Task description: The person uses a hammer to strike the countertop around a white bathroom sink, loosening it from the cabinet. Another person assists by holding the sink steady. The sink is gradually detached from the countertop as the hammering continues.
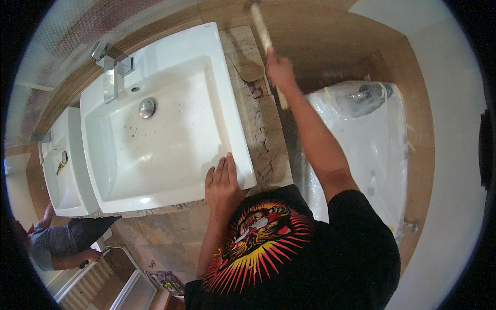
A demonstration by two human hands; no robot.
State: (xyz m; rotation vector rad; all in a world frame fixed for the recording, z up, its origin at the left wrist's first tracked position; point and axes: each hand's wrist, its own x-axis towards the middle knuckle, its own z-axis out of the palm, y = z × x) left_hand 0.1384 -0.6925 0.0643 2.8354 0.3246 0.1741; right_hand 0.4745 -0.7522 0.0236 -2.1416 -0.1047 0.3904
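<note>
The bathroom tabletop [277, 150] had cracked beside the sink [165, 165], which sat whole on it, faucet [110, 82] attached; the breakage looked partial, pieces remaining. The left hand [223, 186], fingers extended, lay on the near rim; the right hand [280, 71] gripped a wooden-handled tool [262, 31].

You've got two hands [223, 183] [280, 70] in view, one wooden-handled tool [261, 31], two basins [170, 150] [77, 181], two faucets [109, 77] [41, 137], one plastic-wrapped tub [374, 150], one co-worker [67, 244]. Drain caps [146, 108]: one sure in your nearer basin; other basin's too small to call.
</note>
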